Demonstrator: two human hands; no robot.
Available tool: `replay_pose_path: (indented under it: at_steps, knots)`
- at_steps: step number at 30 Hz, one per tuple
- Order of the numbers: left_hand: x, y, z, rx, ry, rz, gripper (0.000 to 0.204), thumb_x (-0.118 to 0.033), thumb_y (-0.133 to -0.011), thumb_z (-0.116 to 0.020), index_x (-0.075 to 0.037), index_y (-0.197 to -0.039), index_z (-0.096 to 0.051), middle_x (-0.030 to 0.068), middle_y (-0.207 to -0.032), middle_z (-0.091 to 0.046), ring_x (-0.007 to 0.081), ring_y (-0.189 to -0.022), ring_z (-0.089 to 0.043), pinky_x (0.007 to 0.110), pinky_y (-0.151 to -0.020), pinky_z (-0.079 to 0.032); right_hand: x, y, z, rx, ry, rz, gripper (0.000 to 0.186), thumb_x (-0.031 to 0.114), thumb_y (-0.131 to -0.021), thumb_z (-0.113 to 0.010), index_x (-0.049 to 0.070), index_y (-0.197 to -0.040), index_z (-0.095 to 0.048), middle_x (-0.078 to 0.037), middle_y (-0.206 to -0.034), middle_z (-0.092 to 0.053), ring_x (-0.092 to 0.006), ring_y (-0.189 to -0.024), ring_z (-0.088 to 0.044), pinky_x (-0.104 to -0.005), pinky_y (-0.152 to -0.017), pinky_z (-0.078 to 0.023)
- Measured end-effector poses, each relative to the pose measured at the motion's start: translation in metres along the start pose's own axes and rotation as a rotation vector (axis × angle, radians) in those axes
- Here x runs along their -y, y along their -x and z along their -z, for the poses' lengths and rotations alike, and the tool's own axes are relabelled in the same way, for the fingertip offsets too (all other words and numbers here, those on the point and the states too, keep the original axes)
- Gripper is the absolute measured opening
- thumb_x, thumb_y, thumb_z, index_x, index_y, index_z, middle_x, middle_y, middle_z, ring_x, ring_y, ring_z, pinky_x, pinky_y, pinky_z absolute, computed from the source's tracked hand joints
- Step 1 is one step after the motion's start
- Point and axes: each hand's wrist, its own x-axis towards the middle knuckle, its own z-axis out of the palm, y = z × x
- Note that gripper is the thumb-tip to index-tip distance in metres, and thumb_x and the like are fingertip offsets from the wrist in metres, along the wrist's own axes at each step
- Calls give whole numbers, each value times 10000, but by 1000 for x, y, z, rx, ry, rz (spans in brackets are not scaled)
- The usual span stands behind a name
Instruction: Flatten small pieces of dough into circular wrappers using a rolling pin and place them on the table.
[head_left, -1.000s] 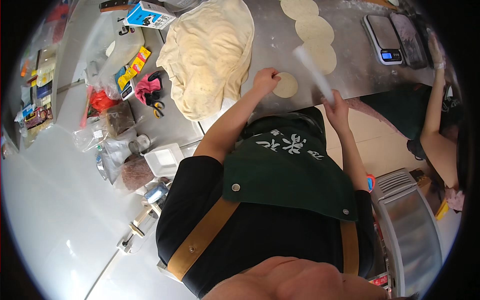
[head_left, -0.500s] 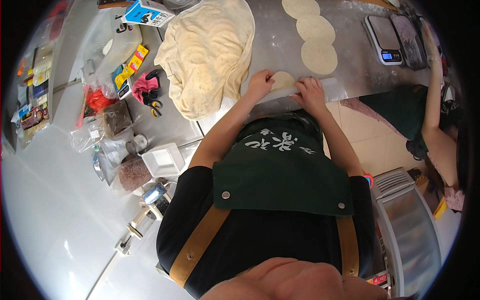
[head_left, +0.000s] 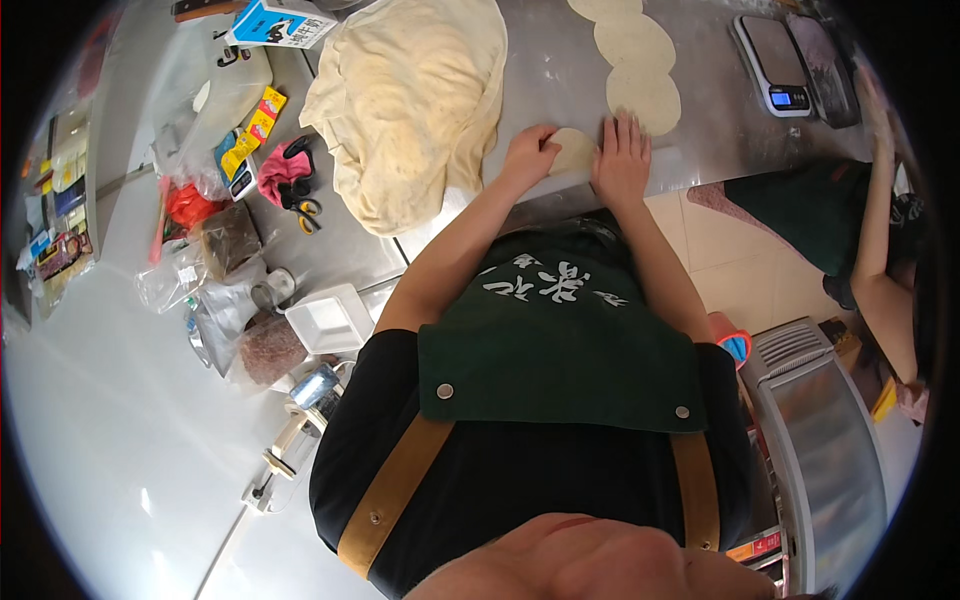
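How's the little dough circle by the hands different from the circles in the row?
The little circle looks smaller than those in the row. The little circle lies alone between the left hand and right hand; the row's circles overlap. Both are pale and flat, on the metal table.

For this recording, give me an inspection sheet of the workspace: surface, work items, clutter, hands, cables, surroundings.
Surface: metal table, smudged; cream cloth heaped on it.
Work items: dough circle; overlapping dough circles beyond it; translucent rolling pin.
Clutter: carton, scissors, yellow packets at left.
Hands: left hand at the dough circle's edge, grip unclear; right hand, fingers outstretched, over the rolling pin.
Cables: black plug; routing unclear.
Surroundings: another person's arm at right.
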Motion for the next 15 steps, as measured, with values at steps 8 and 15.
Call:
replay_pose_path:
  at_steps: [8, 15]
  knots:
    - [-7, -9, -2, 111, -192, 22, 250, -201, -715, -626, -43, -909, -639, 152, -865, -624, 308, -820, -593, 383, -733, -465, 2, 1, -4, -51, 41, -45, 569, 252, -755, -557, 13, -1250, -410, -180, -1345, -353, -349, -1239, -336, -497, -1004, -259]
    - [-5, -9, -4, 54, -425, -69, 243, -205, -731, -618, -49, -915, -639, 150, -934, -605, 329, -799, -588, 388, -725, -470, -4, 33, 10, 6, -58, -48, 656, 306, -740, -618, 16, -1276, -372, -176, -1360, -328, -335, -1262, -311, -487, -1034, -222]
